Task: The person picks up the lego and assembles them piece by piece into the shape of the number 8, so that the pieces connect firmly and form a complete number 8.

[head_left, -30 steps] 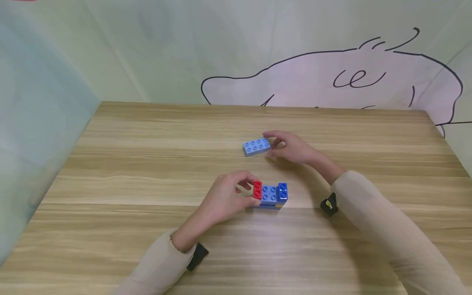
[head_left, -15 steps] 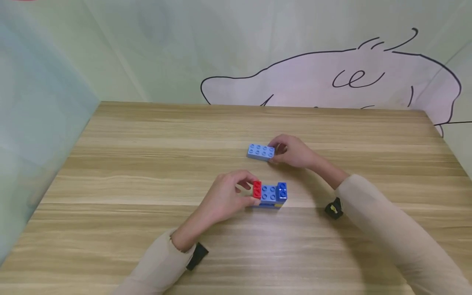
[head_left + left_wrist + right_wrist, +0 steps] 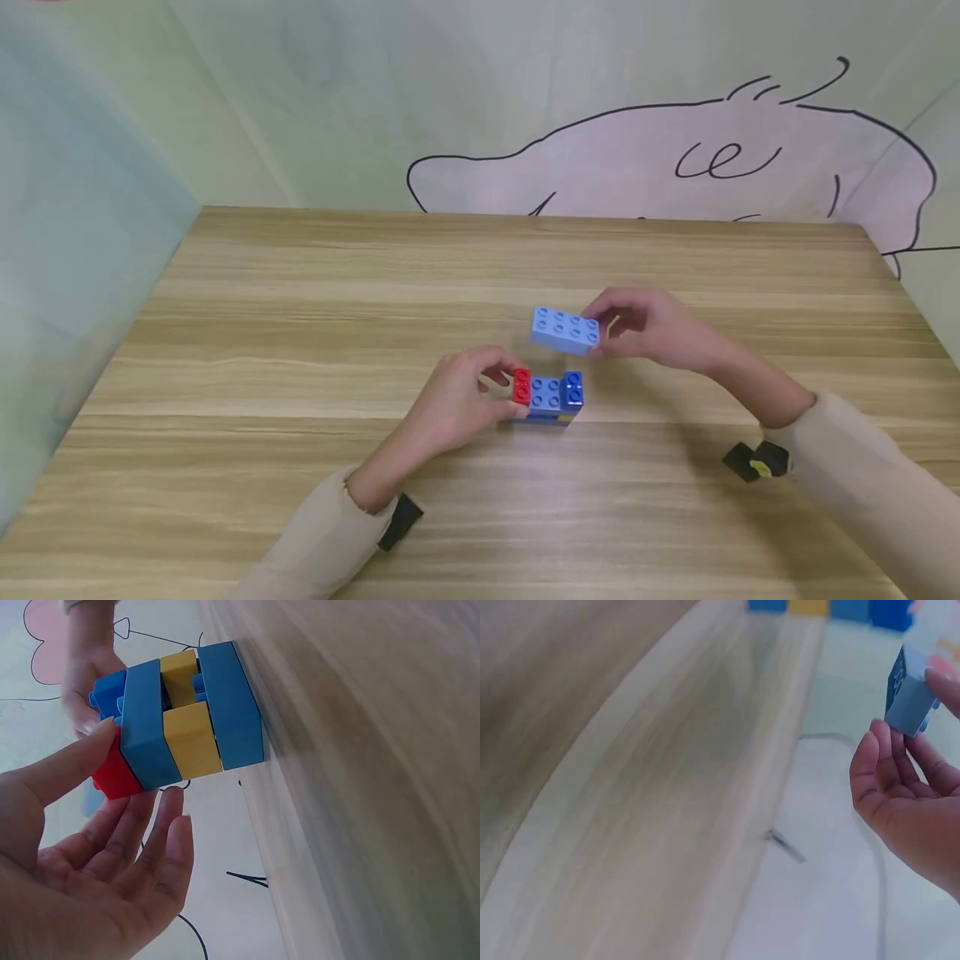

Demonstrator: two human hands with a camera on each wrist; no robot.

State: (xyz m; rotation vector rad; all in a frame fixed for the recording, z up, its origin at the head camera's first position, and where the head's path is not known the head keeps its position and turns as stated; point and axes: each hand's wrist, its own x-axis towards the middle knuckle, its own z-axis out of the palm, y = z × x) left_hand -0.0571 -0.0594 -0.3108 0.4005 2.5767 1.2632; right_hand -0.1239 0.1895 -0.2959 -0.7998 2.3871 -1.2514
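A stack of toy building bricks stands on the table. Seen in the left wrist view, it has a long blue brick (image 3: pixel 232 705) at the bottom, two yellow bricks (image 3: pixel 193 739) with a gap between them, and a second long blue brick (image 3: pixel 142 724) above. On top sit a red brick (image 3: pixel 522 387) at the left end and a dark blue brick (image 3: pixel 573 390) at the right, with bare studs between. My left hand (image 3: pixel 457 400) pinches the red brick between thumb and fingers. Lifted just beyond the stack, a light blue eight-stud brick (image 3: pixel 564 331) is pinched at its right end by my right hand (image 3: pixel 667 329).
The wood-grain table (image 3: pixel 300 350) reaches back to a pale wall sheet (image 3: pixel 360 100) with a line drawing on it. Black straps (image 3: pixel 401 522) show at both sleeves.
My right hand has gripped the light blue brick, turned it and lifted it, bringing it right and nearer the stack. My left hand and the stack have stayed put.
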